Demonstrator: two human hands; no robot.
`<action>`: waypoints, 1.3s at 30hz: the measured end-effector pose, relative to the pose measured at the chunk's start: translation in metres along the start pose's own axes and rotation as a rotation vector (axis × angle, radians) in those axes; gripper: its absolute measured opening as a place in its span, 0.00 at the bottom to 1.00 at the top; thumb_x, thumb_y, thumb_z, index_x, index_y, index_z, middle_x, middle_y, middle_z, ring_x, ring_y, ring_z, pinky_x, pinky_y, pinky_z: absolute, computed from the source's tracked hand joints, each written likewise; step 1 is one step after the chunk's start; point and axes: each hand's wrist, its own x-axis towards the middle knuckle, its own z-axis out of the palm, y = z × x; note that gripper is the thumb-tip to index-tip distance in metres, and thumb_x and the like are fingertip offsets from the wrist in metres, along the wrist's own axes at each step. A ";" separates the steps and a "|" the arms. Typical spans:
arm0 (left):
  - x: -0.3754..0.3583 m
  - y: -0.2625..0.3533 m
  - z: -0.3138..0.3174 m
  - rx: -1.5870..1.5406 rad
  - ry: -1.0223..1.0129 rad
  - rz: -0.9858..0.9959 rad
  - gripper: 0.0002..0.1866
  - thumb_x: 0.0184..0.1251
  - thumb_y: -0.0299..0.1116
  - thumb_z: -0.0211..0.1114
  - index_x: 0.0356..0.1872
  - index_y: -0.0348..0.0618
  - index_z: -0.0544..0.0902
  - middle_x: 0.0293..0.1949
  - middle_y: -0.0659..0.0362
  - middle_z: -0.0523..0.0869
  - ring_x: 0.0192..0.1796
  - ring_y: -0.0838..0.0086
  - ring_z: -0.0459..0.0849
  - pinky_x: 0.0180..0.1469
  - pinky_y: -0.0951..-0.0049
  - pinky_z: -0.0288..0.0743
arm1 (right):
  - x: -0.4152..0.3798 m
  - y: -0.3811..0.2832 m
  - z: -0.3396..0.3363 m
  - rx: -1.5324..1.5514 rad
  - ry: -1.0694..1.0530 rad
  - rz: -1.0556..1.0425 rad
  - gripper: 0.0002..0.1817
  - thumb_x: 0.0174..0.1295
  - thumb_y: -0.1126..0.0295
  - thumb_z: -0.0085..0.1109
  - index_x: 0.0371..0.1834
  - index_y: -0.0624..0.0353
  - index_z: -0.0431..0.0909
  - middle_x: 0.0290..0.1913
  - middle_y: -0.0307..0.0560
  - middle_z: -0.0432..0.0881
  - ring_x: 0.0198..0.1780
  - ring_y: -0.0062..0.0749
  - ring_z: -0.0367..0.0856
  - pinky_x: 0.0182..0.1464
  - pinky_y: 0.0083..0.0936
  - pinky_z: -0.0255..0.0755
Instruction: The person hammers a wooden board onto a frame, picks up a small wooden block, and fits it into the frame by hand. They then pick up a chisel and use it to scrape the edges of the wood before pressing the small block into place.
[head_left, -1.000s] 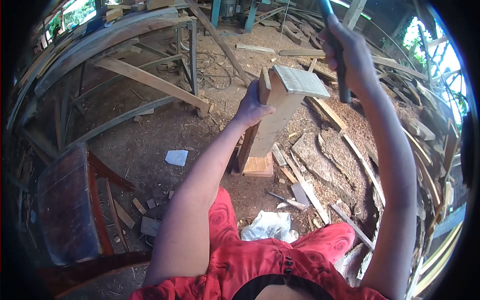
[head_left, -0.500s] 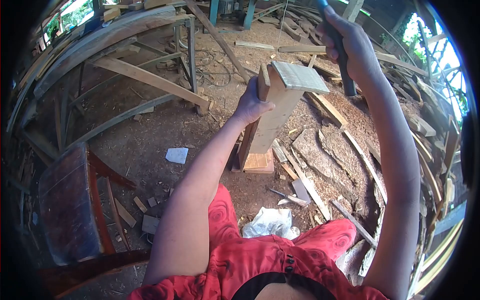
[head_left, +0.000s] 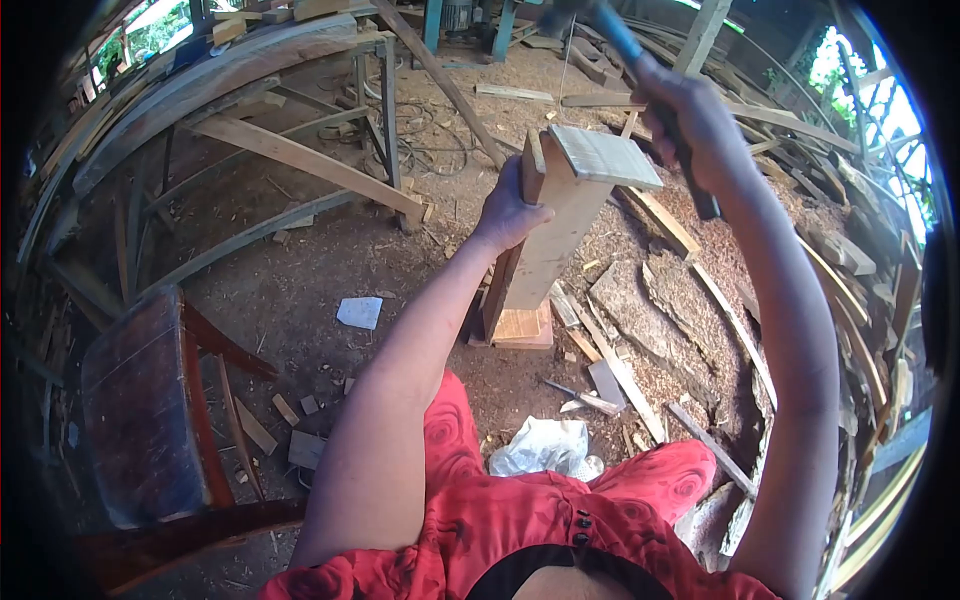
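My left hand [head_left: 508, 212] is wrapped round the upper edge of an upright wooden box [head_left: 560, 235] made of boards, its thumb against the near side. A flat pale board [head_left: 604, 156] lies across the box's top end. The box's lower end rests on a wooden piece [head_left: 525, 337] on the ground. Raised to the upper right of the box, my right hand [head_left: 695, 125] is closed round the black grip of a hammer [head_left: 622, 38] with a blue shaft. The hammer's head is blurred at the top edge of the view, apart from the box.
A wooden chair [head_left: 150, 410] stands at the left, below a timber rack [head_left: 290, 140]. Scrap boards [head_left: 850, 250] are heaped along the right. A knife [head_left: 585, 398], a white plastic bag [head_left: 540, 447] and a white scrap [head_left: 359, 312] lie on the dirt floor near my legs.
My right hand has come slightly down and left, and the hammer has tilted so that its head shows at the top. My left hand still grips the box.
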 end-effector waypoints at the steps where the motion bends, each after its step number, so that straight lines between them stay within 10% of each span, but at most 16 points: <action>1: 0.002 -0.002 0.001 -0.027 -0.011 0.019 0.42 0.38 0.34 0.67 0.62 0.45 0.60 0.53 0.52 0.75 0.58 0.62 0.75 0.59 0.67 0.68 | 0.000 -0.009 -0.002 0.054 0.042 -0.078 0.23 0.67 0.49 0.50 0.32 0.61 0.74 0.16 0.34 0.68 0.13 0.15 0.64 0.15 0.15 0.56; 5: 0.004 -0.004 0.002 0.019 0.001 0.029 0.42 0.39 0.34 0.67 0.62 0.46 0.59 0.53 0.51 0.75 0.58 0.61 0.75 0.59 0.66 0.68 | 0.007 0.022 0.012 -0.063 0.101 -0.384 0.24 0.65 0.47 0.51 0.30 0.60 0.74 0.15 0.33 0.67 0.12 0.15 0.62 0.14 0.17 0.55; 8: 0.005 -0.008 0.001 -0.035 0.001 -0.004 0.42 0.39 0.34 0.67 0.62 0.46 0.59 0.53 0.50 0.75 0.57 0.59 0.76 0.59 0.65 0.69 | 0.004 0.042 0.022 -0.199 -0.322 0.337 0.14 0.66 0.64 0.54 0.29 0.64 0.73 0.17 0.36 0.68 0.12 0.19 0.62 0.13 0.22 0.54; 11: 0.004 -0.004 0.003 0.044 0.025 0.005 0.42 0.39 0.34 0.67 0.62 0.46 0.59 0.53 0.49 0.75 0.57 0.58 0.76 0.58 0.65 0.69 | 0.006 0.041 0.018 -0.115 -0.231 0.355 0.19 0.66 0.58 0.55 0.25 0.63 0.73 0.11 0.33 0.62 0.09 0.16 0.55 0.12 0.19 0.47; 18: 0.006 -0.014 0.004 -0.056 -0.011 0.039 0.43 0.39 0.34 0.67 0.62 0.44 0.59 0.52 0.50 0.76 0.56 0.59 0.77 0.58 0.65 0.70 | 0.002 -0.018 -0.014 0.022 -0.012 -0.079 0.24 0.66 0.50 0.52 0.34 0.66 0.75 0.19 0.36 0.70 0.16 0.17 0.66 0.19 0.19 0.63; 22: 0.005 -0.013 0.003 -0.025 -0.009 0.033 0.43 0.40 0.34 0.67 0.63 0.45 0.58 0.52 0.50 0.76 0.56 0.59 0.77 0.57 0.65 0.70 | -0.004 -0.007 0.002 0.039 0.128 -0.145 0.22 0.65 0.49 0.52 0.30 0.59 0.74 0.16 0.32 0.67 0.13 0.15 0.63 0.15 0.17 0.56; 28: 0.006 -0.014 0.005 0.015 0.006 0.044 0.43 0.42 0.34 0.67 0.64 0.44 0.57 0.53 0.50 0.75 0.55 0.62 0.76 0.56 0.66 0.70 | -0.004 0.029 0.003 -0.193 -0.275 0.315 0.23 0.67 0.51 0.52 0.24 0.62 0.73 0.12 0.34 0.66 0.09 0.15 0.59 0.12 0.16 0.54; 39: 0.006 -0.017 0.004 -0.121 -0.102 0.048 0.41 0.43 0.32 0.69 0.61 0.39 0.58 0.53 0.51 0.73 0.55 0.65 0.74 0.58 0.67 0.70 | -0.114 0.083 -0.068 0.417 0.212 0.115 0.22 0.65 0.52 0.53 0.32 0.64 0.76 0.17 0.35 0.70 0.14 0.16 0.64 0.17 0.14 0.55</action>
